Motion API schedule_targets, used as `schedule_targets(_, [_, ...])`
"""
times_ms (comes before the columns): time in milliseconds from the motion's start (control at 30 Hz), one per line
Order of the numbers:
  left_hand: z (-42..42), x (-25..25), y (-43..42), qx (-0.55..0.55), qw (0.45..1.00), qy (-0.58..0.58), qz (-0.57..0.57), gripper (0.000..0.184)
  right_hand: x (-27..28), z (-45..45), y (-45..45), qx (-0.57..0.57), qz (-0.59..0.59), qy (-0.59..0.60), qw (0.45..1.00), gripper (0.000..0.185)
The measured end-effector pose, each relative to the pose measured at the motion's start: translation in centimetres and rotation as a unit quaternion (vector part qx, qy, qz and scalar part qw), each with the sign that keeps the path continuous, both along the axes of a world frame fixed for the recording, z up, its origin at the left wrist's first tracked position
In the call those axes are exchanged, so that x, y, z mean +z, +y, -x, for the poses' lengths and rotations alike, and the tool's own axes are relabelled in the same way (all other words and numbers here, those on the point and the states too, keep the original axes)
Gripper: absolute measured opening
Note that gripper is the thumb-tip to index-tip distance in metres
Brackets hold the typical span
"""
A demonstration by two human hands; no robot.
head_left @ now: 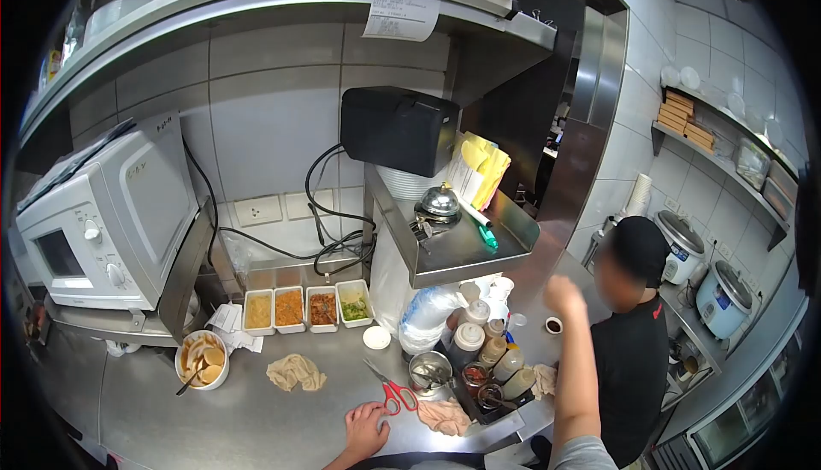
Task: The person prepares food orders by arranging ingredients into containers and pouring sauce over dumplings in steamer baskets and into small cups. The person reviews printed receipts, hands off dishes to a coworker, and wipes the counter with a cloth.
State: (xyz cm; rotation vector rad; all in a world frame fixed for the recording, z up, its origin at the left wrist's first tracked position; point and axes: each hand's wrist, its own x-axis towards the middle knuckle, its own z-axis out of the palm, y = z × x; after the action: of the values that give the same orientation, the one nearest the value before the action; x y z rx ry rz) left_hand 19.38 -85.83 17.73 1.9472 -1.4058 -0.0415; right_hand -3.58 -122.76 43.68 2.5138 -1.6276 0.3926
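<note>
My left hand point(366, 430) lies on the steel counter with its fingers stretched out, beside the red handles of a pair of scissors point(398, 396). Whether the fingertips touch the handles I cannot tell. My right arm reaches up and forward, and my right hand point(564, 296) is raised over the right side of the counter, its fingers curled in. Anything inside it is hidden. Below and left of that hand is a small dish of dark sauce point(554, 325). Several squeeze bottles point(493, 350) and a metal pot point(430, 371) stand between my hands.
A white bowl of food point(203, 360) with a spoon and a crumpled cloth point(296, 373) are at left. Several topping trays point(290, 308) line the back. A steel shelf with a bell point(440, 203) juts overhead. A person in black point(631, 359) stands close at right.
</note>
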Motion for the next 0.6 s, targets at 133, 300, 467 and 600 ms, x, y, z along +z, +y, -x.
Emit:
schedule_targets(133, [0.0, 0.2, 0.2, -0.006, 1.000, -0.001, 0.003, 0.028, 13.8, -2.7, 15.3, 0.170, 0.097, -0.127, 0.972, 0.014])
schedule_targets(300, [0.0, -0.4, 0.1, -0.004, 1.000, 0.002, 0.014, 0.029, 14.9, -12.9, 16.8, 0.294, 0.085, -0.139, 0.942, 0.037])
schedule_targets(467, [-0.2, -0.8, 0.1, -0.007, 1.000, 0.009, 0.020, 0.030, 12.4, -19.6, 14.3, 0.278, 0.116, -0.061, 0.951, 0.029])
schedule_targets(600, [-0.4, -0.9, 0.3, -0.010, 1.000, 0.012, 0.021, 0.030, 12.5, -21.1, 13.2, 0.391, 0.110, -0.101, 0.908, 0.015])
